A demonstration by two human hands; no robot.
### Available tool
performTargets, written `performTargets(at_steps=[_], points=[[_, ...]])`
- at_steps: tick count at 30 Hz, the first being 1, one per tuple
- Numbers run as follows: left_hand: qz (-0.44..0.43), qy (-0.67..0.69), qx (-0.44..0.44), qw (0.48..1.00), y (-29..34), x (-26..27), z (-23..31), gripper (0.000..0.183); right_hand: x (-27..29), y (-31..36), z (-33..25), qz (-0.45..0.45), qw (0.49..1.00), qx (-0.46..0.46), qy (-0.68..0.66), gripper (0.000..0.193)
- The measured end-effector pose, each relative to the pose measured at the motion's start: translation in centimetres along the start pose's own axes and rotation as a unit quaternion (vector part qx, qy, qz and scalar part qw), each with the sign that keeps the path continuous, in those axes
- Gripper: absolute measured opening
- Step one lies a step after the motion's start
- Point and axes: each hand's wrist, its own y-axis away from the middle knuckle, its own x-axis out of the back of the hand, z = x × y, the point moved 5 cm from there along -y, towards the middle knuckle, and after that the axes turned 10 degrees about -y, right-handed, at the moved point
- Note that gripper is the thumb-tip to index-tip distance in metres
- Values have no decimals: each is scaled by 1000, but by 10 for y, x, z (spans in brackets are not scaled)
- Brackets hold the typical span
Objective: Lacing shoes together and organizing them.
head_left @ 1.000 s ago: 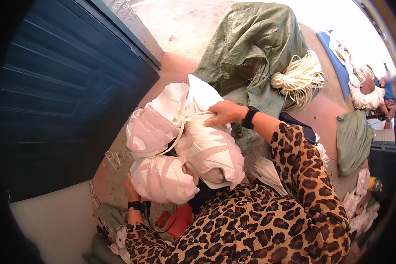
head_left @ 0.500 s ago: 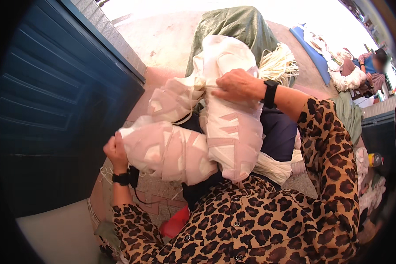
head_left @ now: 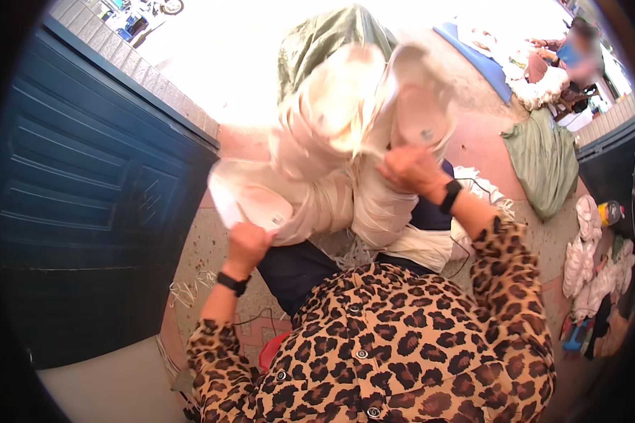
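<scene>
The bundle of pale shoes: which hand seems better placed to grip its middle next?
Probably the right hand: it is near the middle of the bundle, while the left hand is at the edge of the leftmost shoe.

Head-worn fisheye, close in, facing down, forward.

Glare bleaches the pale, flat outdoor ground (head_left: pixel 226 63); the pinkish-white, rounded fabric bundle (head_left: pixel 321 208) is motion-blurred; edges curve.

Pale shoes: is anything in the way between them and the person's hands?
No, nothing visible is in between. The left hand grips the near edge of the left shoe, and the right hand, though blurred, seems to grip the right shoe.
</scene>
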Motion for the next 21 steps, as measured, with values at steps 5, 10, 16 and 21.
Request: performTargets(at_steps=[5,10,16,21], points=[[-195,23,99,975,-3,-70,18,27,-78,17,8,-29,996,-83,-30,26],[-295,52,135,944,-44,-56,4,22,-68,29,-4,-8,997,-49,-61,19],[-154,84,37,984,-140,-121,47,33,-61,38,-32,0,992,-88,-92,17],[-294,73,-5,953,-145,-161,49,16,-60,58,-21,-27,981,-96,-169,26]])
